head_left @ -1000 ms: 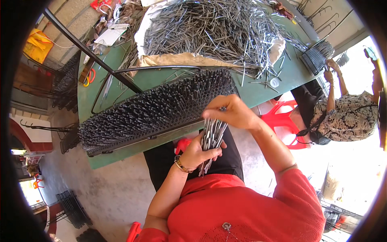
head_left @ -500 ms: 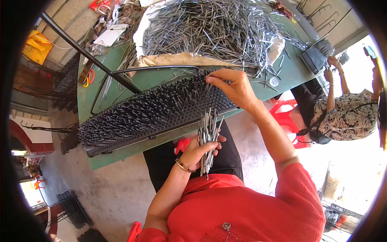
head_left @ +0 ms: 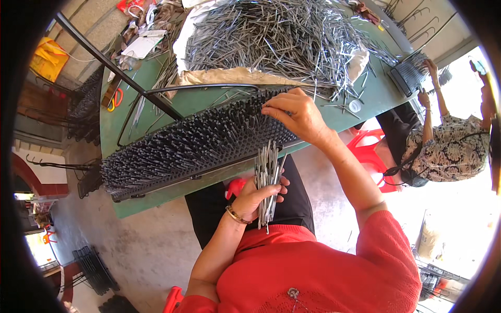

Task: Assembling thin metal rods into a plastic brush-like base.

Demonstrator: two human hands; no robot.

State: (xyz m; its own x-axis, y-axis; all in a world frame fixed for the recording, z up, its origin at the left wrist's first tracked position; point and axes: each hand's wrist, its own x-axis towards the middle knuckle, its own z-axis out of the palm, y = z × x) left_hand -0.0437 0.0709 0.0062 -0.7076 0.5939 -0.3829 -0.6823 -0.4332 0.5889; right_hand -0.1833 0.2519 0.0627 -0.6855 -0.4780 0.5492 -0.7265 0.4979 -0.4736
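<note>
My left hand [head_left: 254, 199] is wrapped round a bundle of thin grey metal rods [head_left: 267, 169], held upright in front of my lap. A long black rack [head_left: 237, 148] lies slantwise along the near edge of the green table. Dark rods [head_left: 177, 143] stand close together in most of it, and rows of small holes or pegs show toward its right end. Over that right part my right hand [head_left: 297, 113] is closed in a pinch, fingertips among the last standing rods. Whatever sits between those fingertips is too small to make out.
A big heap of loose rods [head_left: 261, 41] lies on pale sheeting behind the rack. A black metal bar [head_left: 117, 73] crosses the table's left side, near orange-handled scissors [head_left: 115, 99]. At right, a co-worker [head_left: 443, 148] handles a smaller rack [head_left: 408, 75] beside a red stool [head_left: 368, 156].
My right hand has shifted slightly left and down along the rack, its fingers still pinched. My left hand holds the bundle almost unmoved. The co-worker's hands have moved a little.
</note>
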